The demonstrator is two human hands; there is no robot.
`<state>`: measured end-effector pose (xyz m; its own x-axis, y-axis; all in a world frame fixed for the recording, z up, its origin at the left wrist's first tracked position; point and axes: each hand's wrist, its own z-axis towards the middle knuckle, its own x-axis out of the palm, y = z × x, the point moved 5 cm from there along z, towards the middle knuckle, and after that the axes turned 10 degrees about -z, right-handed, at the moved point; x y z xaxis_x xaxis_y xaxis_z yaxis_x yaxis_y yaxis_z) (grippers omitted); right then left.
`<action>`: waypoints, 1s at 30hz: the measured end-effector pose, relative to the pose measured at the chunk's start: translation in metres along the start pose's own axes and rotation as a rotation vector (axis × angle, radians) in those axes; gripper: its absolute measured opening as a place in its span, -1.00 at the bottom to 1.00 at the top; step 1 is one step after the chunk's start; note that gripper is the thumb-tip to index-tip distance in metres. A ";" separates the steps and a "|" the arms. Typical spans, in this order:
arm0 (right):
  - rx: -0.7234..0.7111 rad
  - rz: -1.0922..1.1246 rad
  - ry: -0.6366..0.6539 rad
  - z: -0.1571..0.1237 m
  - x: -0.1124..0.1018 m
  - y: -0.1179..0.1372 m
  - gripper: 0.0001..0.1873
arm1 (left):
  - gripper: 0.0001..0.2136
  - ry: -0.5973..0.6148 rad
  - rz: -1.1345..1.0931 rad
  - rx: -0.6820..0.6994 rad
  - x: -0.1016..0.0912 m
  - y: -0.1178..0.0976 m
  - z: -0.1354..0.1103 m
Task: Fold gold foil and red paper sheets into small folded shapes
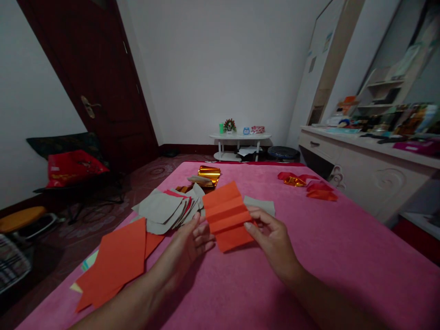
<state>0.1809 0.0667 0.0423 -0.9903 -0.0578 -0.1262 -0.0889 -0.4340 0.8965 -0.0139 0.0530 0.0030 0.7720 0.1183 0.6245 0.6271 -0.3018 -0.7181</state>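
Note:
A creased sheet of orange paper is tilted above the pink cloth, with parallel folds running across it. My right hand pinches its right edge between thumb and fingers. At the sheet's lower left edge, my left hand is open with its fingers loosely curved; whether it touches the paper is hard to tell. Behind my left hand lies a fanned pile of grey paper with some red pieces in it. More orange sheets lie beside my left forearm. A grey sheet shows behind the held paper.
A roll of gold foil lies at the far side of the pink cloth. Crumpled red and gold pieces are at the far right. A white dresser stands to the right, and a chair with a red bag to the left.

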 end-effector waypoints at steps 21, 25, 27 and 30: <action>-0.013 -0.194 -0.062 -0.001 -0.004 -0.015 -0.74 | -0.65 0.108 0.202 0.164 0.007 -0.003 0.006; 0.232 0.031 -0.011 -0.009 0.008 -0.030 -0.75 | -0.63 0.041 0.097 0.310 0.005 -0.009 0.021; 0.260 0.096 0.054 -0.013 0.016 -0.030 -0.73 | -0.62 0.043 0.053 0.338 0.007 -0.006 0.024; 0.248 0.111 0.087 -0.016 0.024 -0.028 -0.71 | -0.61 0.059 0.012 0.335 0.011 0.003 0.023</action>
<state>0.1618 0.0630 0.0069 -0.9835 -0.1743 -0.0476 -0.0143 -0.1877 0.9821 -0.0008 0.0750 0.0009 0.7786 0.0588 0.6247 0.6244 0.0258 -0.7807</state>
